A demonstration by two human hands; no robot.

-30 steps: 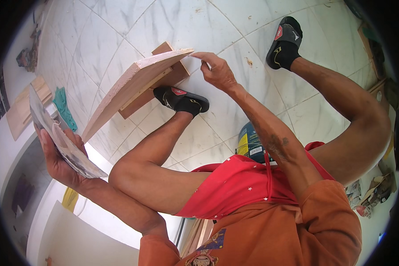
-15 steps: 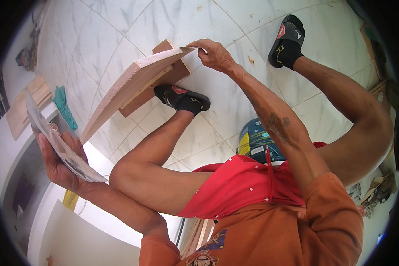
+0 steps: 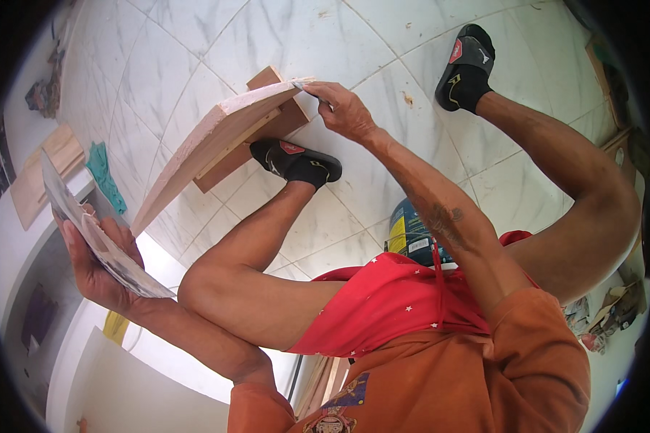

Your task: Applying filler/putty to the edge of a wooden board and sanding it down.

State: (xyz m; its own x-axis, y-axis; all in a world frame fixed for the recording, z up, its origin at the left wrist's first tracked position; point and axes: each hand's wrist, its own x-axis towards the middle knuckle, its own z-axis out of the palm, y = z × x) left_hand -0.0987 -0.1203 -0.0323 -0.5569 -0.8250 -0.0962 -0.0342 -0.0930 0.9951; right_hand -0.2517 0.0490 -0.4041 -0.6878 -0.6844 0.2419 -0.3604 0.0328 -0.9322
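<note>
A thin flat grey plate (image 3: pixel 59 189) carrying smears of pale putty rests in my left hand (image 3: pixel 97 274), whose fingers are curled around its edge. My right hand (image 3: pixel 345 112) is closed on a putty knife (image 3: pixel 298 84); its handle is mostly hidden by the fingers. The blade touches the far end of a wooden board (image 3: pixel 242 123) that stands tilted on edge. Pale pinkish putty (image 3: pixel 195 137) coats the board's upper edge. Beneath the board lie brown wooden pieces (image 3: pixel 292 115), close to my left foot.
Between my legs stands a dark blue bucket (image 3: pixel 412 234) with a yellow patch. A green cloth or glove (image 3: pixel 102 177) and flat wood pieces (image 3: pixel 47 173) lie at the left, beside a white curved structure (image 3: pixel 22 267). Marble-look tiles (image 3: pixel 303 43) cover the floor. Scraps (image 3: pixel 607 310) lie at the right.
My right hand and the putty knife have shifted slightly left along the board's end. The left hand and its plate are almost unmoved.
</note>
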